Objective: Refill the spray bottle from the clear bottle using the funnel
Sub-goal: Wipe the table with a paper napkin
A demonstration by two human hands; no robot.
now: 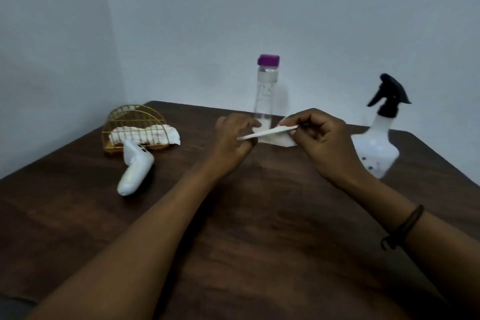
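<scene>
1. While both hands hovered above the table (233,228), the left hand (231,141) and right hand (324,143) were pinched on opposite ends of a flat white funnel (267,133), its long axis running from 8 to 2 o'clock, tilted up toward the right.
2. Whether it was a folded or collapsed funnel could not be told.
3. The clear bottle (266,96), purple cap on, stood upright just behind the funnel at 12 o'clock.
4. The spray bottle (379,135), black trigger head on, stood at 3 o'clock, nearer the right hand, so that hand probably had the shorter reach.
5. At 9 o'clock lay a white controller (135,169) beside a gold wire holder (135,127).
</scene>
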